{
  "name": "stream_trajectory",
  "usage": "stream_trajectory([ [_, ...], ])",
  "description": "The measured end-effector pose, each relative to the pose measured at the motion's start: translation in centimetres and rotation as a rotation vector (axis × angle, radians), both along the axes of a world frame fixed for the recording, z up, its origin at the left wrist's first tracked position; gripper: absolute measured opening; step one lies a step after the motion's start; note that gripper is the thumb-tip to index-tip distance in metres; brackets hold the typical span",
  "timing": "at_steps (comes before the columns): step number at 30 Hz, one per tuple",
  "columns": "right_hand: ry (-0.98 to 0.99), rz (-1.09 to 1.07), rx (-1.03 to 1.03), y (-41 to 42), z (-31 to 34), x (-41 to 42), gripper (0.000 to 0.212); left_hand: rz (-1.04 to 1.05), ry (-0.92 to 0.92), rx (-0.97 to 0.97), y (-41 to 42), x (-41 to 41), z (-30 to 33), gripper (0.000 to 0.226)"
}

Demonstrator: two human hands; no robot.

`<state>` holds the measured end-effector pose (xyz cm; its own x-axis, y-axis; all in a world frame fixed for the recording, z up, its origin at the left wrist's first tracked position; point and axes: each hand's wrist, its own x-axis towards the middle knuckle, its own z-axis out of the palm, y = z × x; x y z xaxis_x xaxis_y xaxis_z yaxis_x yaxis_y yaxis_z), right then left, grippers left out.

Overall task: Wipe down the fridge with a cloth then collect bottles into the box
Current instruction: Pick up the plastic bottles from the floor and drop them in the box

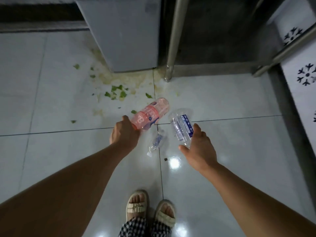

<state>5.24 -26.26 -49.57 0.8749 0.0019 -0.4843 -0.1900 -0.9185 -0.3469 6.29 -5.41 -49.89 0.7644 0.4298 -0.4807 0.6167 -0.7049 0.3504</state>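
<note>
Now each hand holds a light, crushable empty bottle: left hand (pixel 124 132) grips the pink bottle (pixel 150 115) near its neck, right hand (pixel 199 151) cradles the clear bottle (pixel 181 127); a third bottle (pixel 156 142) lies on the floor (pixel 68 151) between them.

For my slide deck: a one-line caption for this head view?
Left hand grips pink bottle, right hand holds clear bottle; a third bottle lies between.

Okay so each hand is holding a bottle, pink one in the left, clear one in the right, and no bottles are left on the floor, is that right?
Not quite: the head view shows a third, crushed clear bottle on the floor between the hands. The left hand does hold the pink bottle, the right hand the clear bottle.
</note>
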Motion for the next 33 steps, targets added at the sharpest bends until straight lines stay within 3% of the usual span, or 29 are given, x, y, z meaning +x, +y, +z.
stream_trajectory([
  [7, -0.075, -0.013, -0.007, -2.6, 14.8, -1.0, 0.085, -0.085, -0.113, 0.038, -2.5, -0.1, 16.1, 0.033],
  [14, -0.192, -0.053, -0.067, -6.0, 26.2, -3.6, 0.084, -0.312, -0.224, 0.102, -5.0, -1.0, 28.7, 0.031],
  [23, -0.245, -0.228, -0.162, -8.7, 34.0, -10.9, 0.083, -0.6, -0.307, 0.13, -7.7, -5.2, 35.9, 0.037],
  [33, -0.305, -0.54, -0.23, -9.0, 41.5, -27.0, 0.089, -1.032, -0.432, 0.204, -10.6, -13.7, 42.5, 0.042],
])
